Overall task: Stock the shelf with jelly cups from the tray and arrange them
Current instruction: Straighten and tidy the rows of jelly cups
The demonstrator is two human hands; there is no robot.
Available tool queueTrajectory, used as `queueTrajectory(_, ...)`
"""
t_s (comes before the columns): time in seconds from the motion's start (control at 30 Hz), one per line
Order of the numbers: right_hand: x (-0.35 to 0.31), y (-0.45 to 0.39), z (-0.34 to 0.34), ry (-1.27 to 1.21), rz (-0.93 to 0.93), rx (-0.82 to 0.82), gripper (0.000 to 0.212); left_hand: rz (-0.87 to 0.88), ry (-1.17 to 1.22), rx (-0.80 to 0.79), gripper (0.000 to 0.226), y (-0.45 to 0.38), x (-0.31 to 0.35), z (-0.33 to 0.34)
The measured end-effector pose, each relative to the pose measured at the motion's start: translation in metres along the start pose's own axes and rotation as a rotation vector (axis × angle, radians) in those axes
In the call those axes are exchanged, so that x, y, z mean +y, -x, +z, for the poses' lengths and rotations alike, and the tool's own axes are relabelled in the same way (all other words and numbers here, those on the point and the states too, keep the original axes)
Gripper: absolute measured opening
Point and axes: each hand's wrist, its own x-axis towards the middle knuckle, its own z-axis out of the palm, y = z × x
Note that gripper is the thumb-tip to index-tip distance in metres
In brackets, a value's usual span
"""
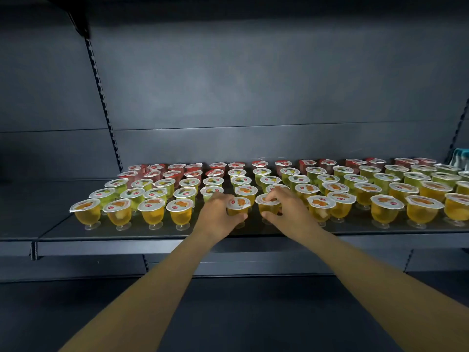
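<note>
Rows of sealed jelly cups fill a dark shelf (pixel 152 241): red ones at the back, green in the middle, orange along the front. My left hand (pixel 218 212) grips an orange jelly cup (pixel 238 207) at the front row's middle, fingers curled round its body. Right beside it, my right hand (pixel 284 209) grips a second orange jelly cup (pixel 266 205), fingers over its lid and thumb under its bowl. Both cups stand upright in the gap of the front row. No tray is in view.
A dark back panel (pixel 253 85) rises behind the cups, with slotted uprights (pixel 101 97) at left and right. A teal and white packet (pixel 460 163) shows at the far right edge. Bare shelf lies left of the cups (pixel 38 212). A lower shelf (pixel 228 270) sits under my arms.
</note>
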Motion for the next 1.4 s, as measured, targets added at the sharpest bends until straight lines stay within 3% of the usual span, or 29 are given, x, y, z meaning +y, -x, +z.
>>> queueTrajectory(0.2, -0.01, -0.002, 0.01, -0.073, 0.044, 0.038, 0.017, 0.01, -0.083, -0.028, 0.034, -0.006, -0.007, -0.008)
queueTrajectory(0.33, -0.024, -0.003, 0.019, -0.086, 0.057, 0.011, 0.023, -0.002, -0.189, -0.054, 0.026, -0.008, -0.019, -0.02)
queueTrajectory(0.6, -0.04, -0.002, 0.028, -0.064, 0.06, 0.0, 0.031, 0.049, -0.391, -0.133, 0.03, -0.01, -0.032, -0.042)
queueTrajectory(1.2, -0.041, -0.004, 0.028, -0.019, 0.025, -0.024, 0.035, 0.087, -0.537, -0.16, 0.035, -0.013, -0.032, -0.048)
queueTrajectory(1.4, -0.042, -0.003, 0.002, 0.126, -0.056, -0.141, 0.049, 0.061, -0.567, -0.192, 0.055, -0.01, -0.011, -0.062)
